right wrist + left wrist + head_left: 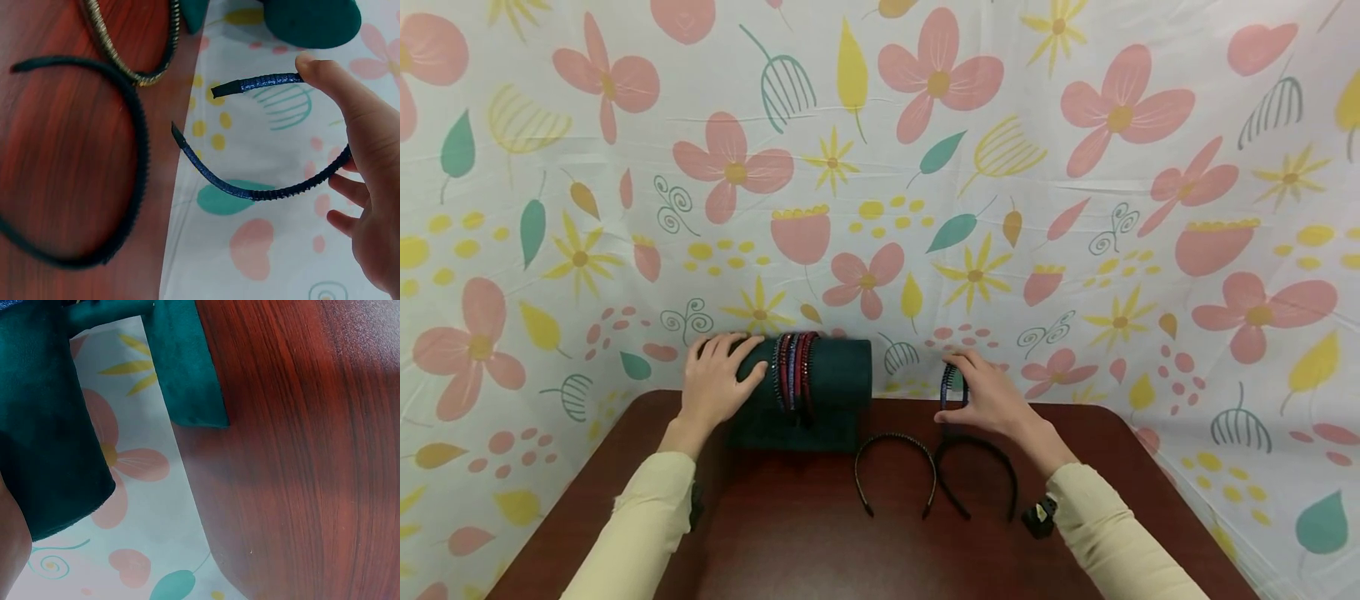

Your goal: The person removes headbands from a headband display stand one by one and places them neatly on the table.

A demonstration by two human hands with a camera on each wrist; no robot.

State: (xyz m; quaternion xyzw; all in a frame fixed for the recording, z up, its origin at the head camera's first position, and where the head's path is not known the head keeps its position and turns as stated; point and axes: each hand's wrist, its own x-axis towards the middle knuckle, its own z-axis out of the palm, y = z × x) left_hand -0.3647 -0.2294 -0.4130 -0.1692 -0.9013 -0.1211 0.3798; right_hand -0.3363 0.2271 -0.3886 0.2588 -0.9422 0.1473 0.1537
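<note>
A dark green velvet headband stand (pixel 842 375) lies sideways as a thick roll on a base at the back of the table. My left hand (pixel 718 379) grips the roll's left end, fingers over the top and thumb at the front; in the left wrist view just a sliver of it shows beside the green roll (pixel 50 425). Several red, blue and dark beaded headbands (pixel 792 371) sit round the roll. Between thumb and fingers, my right hand (pixel 988 396) holds a glittery blue headband (pixel 269 192), its two tips pointing away from the palm.
On the table (pixel 790 533), a gold-beaded headband (pixel 895 436) lies in front of the stand, with a black headband (pixel 1011 471) touching it on the right. A flower-print cloth (pixel 880 167) hangs right behind the table's back edge.
</note>
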